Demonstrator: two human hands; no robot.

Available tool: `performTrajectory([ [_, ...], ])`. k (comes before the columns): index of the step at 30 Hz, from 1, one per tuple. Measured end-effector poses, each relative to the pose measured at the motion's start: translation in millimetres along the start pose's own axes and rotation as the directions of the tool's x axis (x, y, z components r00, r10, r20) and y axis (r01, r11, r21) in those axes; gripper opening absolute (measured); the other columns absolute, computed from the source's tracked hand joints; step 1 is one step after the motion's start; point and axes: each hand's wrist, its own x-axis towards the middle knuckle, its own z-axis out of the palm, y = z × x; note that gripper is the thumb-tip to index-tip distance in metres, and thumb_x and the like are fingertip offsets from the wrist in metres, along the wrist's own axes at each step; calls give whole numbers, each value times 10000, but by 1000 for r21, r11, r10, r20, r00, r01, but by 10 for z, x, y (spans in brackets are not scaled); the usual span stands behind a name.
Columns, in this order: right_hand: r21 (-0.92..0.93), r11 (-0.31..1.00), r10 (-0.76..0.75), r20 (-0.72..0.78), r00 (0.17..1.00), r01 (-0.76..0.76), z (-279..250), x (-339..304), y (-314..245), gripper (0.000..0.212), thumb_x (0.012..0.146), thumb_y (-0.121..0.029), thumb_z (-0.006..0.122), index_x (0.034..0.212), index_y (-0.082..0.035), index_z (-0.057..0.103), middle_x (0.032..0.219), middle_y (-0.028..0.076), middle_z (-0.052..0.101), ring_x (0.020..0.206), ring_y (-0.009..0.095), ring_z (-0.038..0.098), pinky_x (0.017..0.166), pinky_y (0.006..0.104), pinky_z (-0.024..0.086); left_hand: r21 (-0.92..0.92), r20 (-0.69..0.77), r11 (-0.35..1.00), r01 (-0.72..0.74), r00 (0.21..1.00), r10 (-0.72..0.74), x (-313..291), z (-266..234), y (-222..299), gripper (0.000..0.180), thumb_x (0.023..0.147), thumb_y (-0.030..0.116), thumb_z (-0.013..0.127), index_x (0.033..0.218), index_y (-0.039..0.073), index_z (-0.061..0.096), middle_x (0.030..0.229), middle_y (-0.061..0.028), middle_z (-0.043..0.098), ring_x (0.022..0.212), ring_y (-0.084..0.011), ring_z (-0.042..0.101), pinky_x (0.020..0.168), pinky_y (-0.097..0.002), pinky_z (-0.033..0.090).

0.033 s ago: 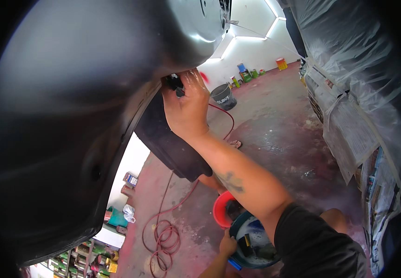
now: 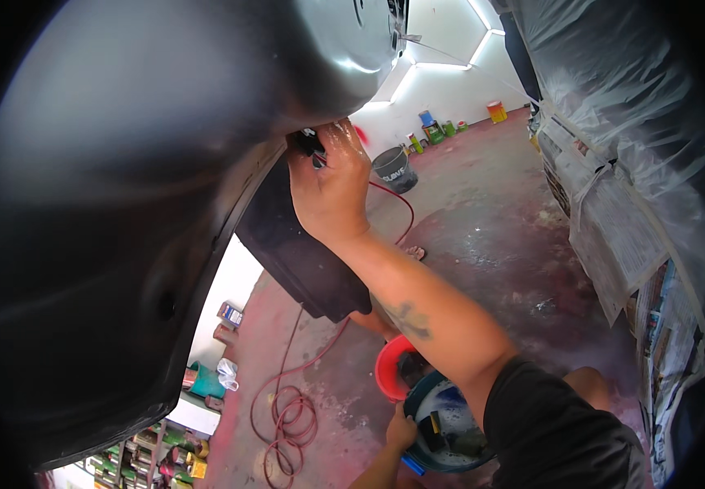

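Observation:
A large, glossy black curved vehicle body panel (image 2: 124,155) fills the left and upper left. My right hand (image 2: 332,183) reaches up to its lower edge, wet and with the fingers curled in under the rim. Between thumb and fingers shows something small and black (image 2: 310,145), which I cannot make out; the fingertips are partly hidden. Below hangs a dark flat flap (image 2: 299,253). Low in the view, my left hand (image 2: 400,428) grips the rim of a dark green basin (image 2: 450,467). Water, a black-and-yellow block (image 2: 434,424) and dark cloth-like pieces lie in it.
A red bucket (image 2: 385,371) touches the basin. A coiled red hose (image 2: 287,424) lies on the stained floor. Plastic sheeting and newspaper (image 2: 613,220) cover something tall at right. A grey bucket (image 2: 393,169) and several cans (image 2: 431,130) stand by the far wall.
Almost nothing differs. My right hand sits a hair further right at the panel's edge; my left hand stays on the basin.

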Motion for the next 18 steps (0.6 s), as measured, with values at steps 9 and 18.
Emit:
performTrajectory([
  [9, 44, 993, -113, 4, 994, 112, -3, -109, -419, 288, 908, 57, 648, 1195, 48, 649, 1150, 235, 667, 1028, 430, 672, 910, 421, 535, -14, -30, 1000, -7, 1000, 7, 49, -33, 36, 515, 1008, 155, 543, 1509, 177, 425, 1250, -297, 689, 1184, -492, 650, 1003, -555, 493],
  [18, -62, 991, 120, 32, 992, -118, -25, 3, -174, 197, 927, 64, 559, 1090, 55, 670, 971, 257, 711, 942, 492, 670, 818, 469, 544, -18, -14, 999, -27, 1000, 27, 68, -7, 4, 504, 1007, 156, 548, 1495, 153, 424, 1262, -300, 685, 1192, -495, 648, 1000, -553, 496],
])
